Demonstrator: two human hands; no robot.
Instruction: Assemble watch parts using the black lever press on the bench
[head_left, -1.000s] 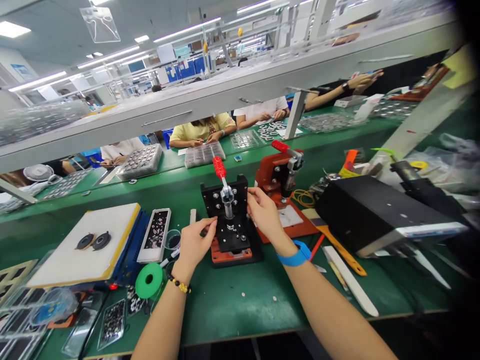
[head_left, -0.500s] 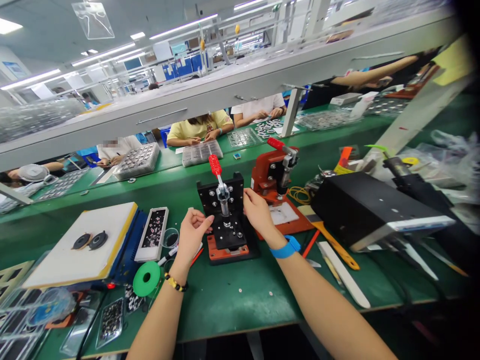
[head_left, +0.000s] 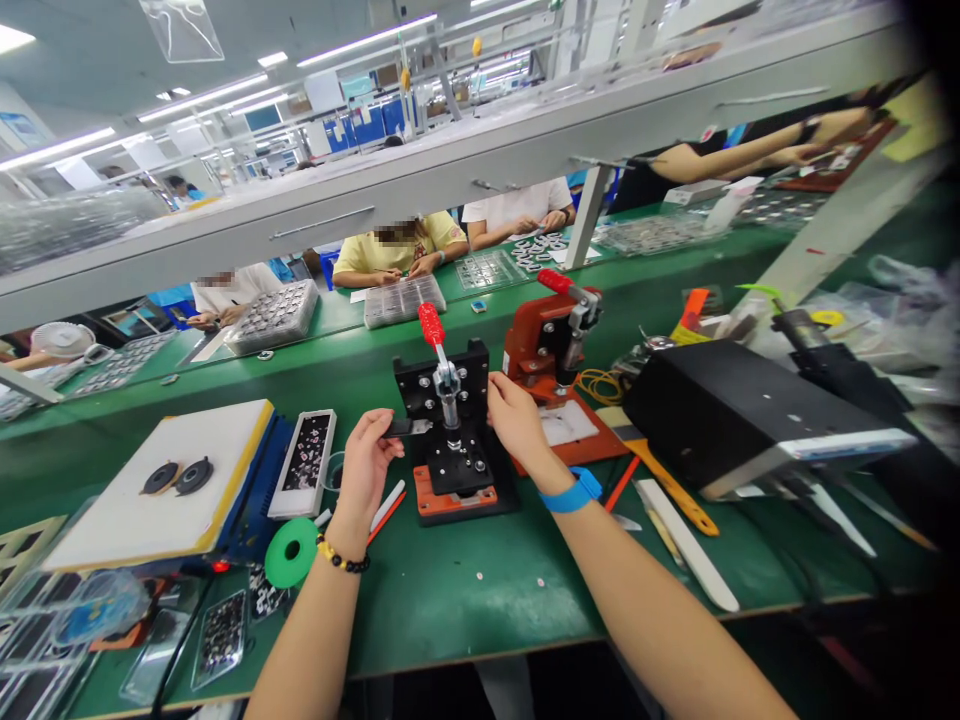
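A black toggle-clamp fixture (head_left: pixel 459 465) with a red handle (head_left: pixel 431 324) stands upright in front of me on an orange base. My left hand (head_left: pixel 366 468) pinches a black slide bar (head_left: pixel 406 427) that sticks out of the fixture's left side; a small metallic piece shows at its inner end. At the fixture's right edge, my right hand (head_left: pixel 517 420) is closed with curled fingers against the black upright plate. Its fingertips are partly hidden there. Two round black parts (head_left: pixel 193 478) lie on the white-topped blue box to the left.
An orange toggle press (head_left: pixel 534 345) stands behind my right hand. Right of it are a brush (head_left: pixel 671 480), a white bar (head_left: pixel 686 545) and a black box (head_left: pixel 742 415). A tray of small parts (head_left: pixel 304 465) and a green spool (head_left: pixel 291 552) sit left. Co-workers work across the bench.
My left hand has shifted slightly left, and the black slide bar now shows extended between its fingers and the fixture. My right hand stays at the right edge.
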